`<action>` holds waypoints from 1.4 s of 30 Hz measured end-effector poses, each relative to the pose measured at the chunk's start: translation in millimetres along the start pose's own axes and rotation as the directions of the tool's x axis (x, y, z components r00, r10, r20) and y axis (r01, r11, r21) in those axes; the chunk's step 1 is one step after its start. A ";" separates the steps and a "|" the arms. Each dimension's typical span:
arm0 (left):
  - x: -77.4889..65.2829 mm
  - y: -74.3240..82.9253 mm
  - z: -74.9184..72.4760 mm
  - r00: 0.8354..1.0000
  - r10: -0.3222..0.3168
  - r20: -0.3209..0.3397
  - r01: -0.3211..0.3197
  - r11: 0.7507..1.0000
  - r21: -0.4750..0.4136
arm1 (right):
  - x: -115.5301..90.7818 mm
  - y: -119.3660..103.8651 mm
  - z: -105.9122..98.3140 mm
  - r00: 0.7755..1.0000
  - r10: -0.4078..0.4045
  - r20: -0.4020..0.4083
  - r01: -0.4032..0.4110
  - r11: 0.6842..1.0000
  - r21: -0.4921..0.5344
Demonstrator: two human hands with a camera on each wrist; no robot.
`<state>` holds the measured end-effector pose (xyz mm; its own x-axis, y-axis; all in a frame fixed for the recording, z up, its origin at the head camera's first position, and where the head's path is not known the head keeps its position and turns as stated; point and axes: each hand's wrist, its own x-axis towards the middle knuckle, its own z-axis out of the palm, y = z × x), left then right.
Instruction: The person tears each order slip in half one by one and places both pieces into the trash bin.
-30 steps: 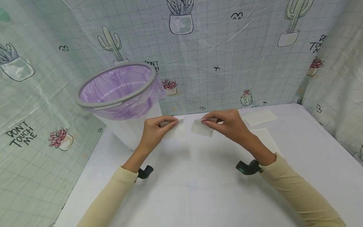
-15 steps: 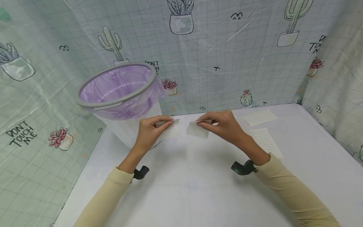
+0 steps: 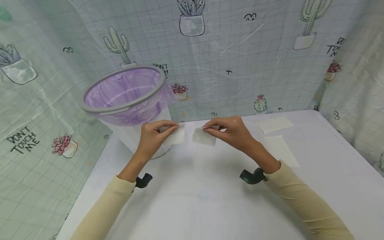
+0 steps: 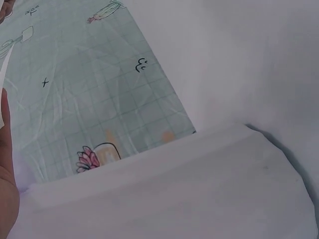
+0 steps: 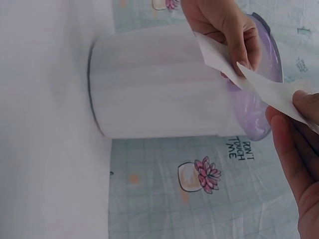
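Note:
My left hand (image 3: 148,140) pinches a small pale piece of paper (image 3: 178,136) between thumb and fingers, just in front of the white bin. A second piece of paper (image 3: 204,137) hangs from the fingertips of my right hand (image 3: 235,131). A narrow gap separates the two pieces in the head view. Seen from the right wrist, the right hand's paper (image 5: 276,95) overlaps the other piece (image 5: 214,56). In the left wrist view only the edge of the left hand (image 4: 7,169) and a sliver of paper (image 4: 3,92) show.
A white bin (image 3: 127,138) with a grey rim (image 3: 121,109) and purple liner (image 3: 144,116) stands at the left back. Two lined paper sheets, one farther back (image 3: 274,124) and one nearer (image 3: 282,151), lie on the white table (image 3: 198,203) at right. A cactus-print sheet (image 3: 210,53) hangs behind.
Both hands have shifted left, each with its piece of paper, the left hand now overlapping the bin more. The lined sheets and bin stay where they were.

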<state>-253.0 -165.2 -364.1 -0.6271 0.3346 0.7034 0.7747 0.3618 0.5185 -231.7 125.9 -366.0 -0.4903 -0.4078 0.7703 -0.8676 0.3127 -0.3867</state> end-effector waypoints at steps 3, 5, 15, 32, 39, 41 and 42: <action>1.6 3.1 -3.9 1.000 0.016 -0.002 -0.016 1.000 0.006 | 1.5 -1.9 0.0 1.000 -0.003 0.001 0.003 1.000 0.000; 2.2 4.0 -6.3 1.000 0.024 -0.003 -0.024 1.000 0.008 | 1.9 -2.9 -0.4 1.000 0.001 0.004 -0.001 1.000 -0.001; 3.4 8.3 -17.0 0.997 0.076 -0.009 -0.075 0.997 0.026 | 5.0 -7.3 -2.0 1.000 -0.012 0.002 0.012 1.000 -0.007; 9.0 21.5 -38.9 0.989 0.145 -0.003 -0.144 0.986 0.085 | 12.6 -15.1 -0.6 0.999 -0.035 -0.017 0.035 0.999 -0.012; 11.9 29.0 -49.9 0.986 0.166 0.000 -0.165 0.980 0.108 | 18.7 -20.1 1.9 0.999 -0.047 -0.024 0.047 0.999 -0.001; 12.6 31.1 -52.8 0.985 0.173 0.001 -0.172 0.979 0.107 | 20.0 -20.9 2.6 0.999 -0.049 -0.024 0.049 0.999 0.002; 13.0 32.2 -54.3 0.984 0.177 0.000 -0.176 0.979 0.104 | 20.7 -21.2 3.0 0.998 -0.050 -0.024 0.050 0.999 0.003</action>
<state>-231.8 -196.4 -311.9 -0.4801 0.3935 0.7840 0.8603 0.3861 0.3329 -223.7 108.3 -343.5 -0.4442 -0.4019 0.8007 -0.8913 0.2890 -0.3494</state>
